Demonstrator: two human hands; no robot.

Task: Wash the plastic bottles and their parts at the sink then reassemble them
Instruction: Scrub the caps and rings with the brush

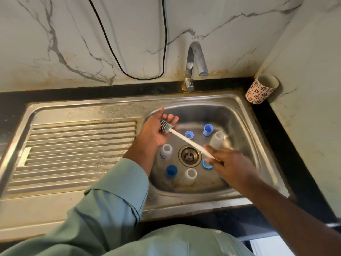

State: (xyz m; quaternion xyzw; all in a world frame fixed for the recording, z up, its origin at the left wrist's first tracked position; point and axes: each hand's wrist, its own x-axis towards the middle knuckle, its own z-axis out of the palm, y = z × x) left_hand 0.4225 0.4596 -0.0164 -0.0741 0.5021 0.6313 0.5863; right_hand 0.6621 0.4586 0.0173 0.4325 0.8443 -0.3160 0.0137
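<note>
while my left hand [156,131] lies palm up over the left edge of the sink basin [245,126], its fingers spread and relaxed, the grey bristled head of the bottle brush [166,127] rests against that palm. to the left of all this runs the ribbed draining board [81,146], and my green sleeve [110,198] crosses its near corner. the brush's white handle slants down to the right across the basin, over the drain [189,155], into my right hand [228,167], whose fingers pinch the far end; that hand is blurred. down in the basin the bottle parts stand around the drain: a clear bottle [166,151] with blue print on its left, a dark blue cap [171,170] and a clear bottle body [190,176] nearer me, a blue ring [189,134] and a light blue cap [208,130] on the far side, another clear bottle [217,139] beyond my right fingers, and a blue ring [206,164] partly hidden under them. behind the basin stands the tap [193,65], and at the far right corner a red-patterned cup [262,89] leans against the wall.
</note>
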